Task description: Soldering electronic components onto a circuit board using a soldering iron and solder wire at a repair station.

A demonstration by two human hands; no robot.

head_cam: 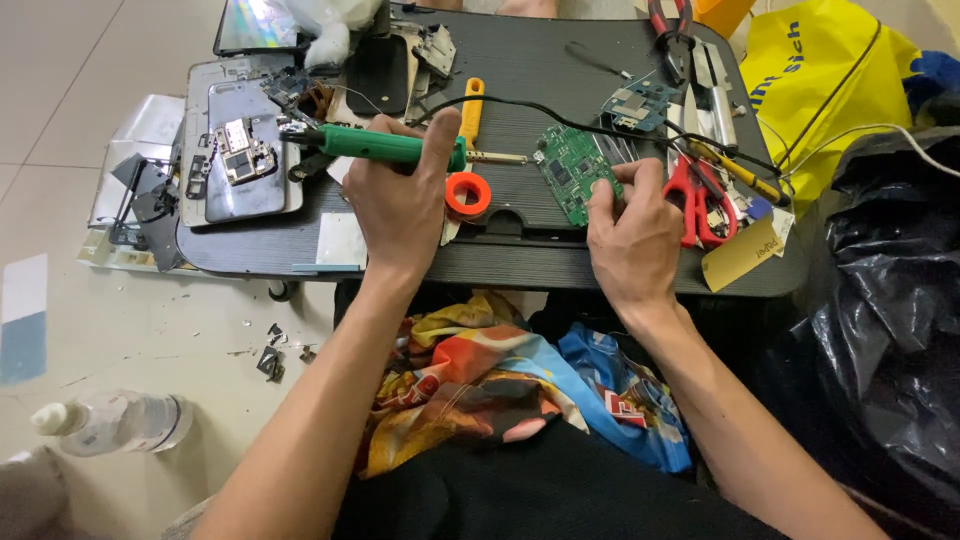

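My left hand (400, 205) grips the green soldering iron (385, 147) — its cord (black) could snag the green circuit board (575, 172) my right hand (632, 232) pinches.

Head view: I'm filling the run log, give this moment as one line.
left hand: grips green soldering iron | right hand: holds green circuit board | red scissors beside right hand | surface: black table
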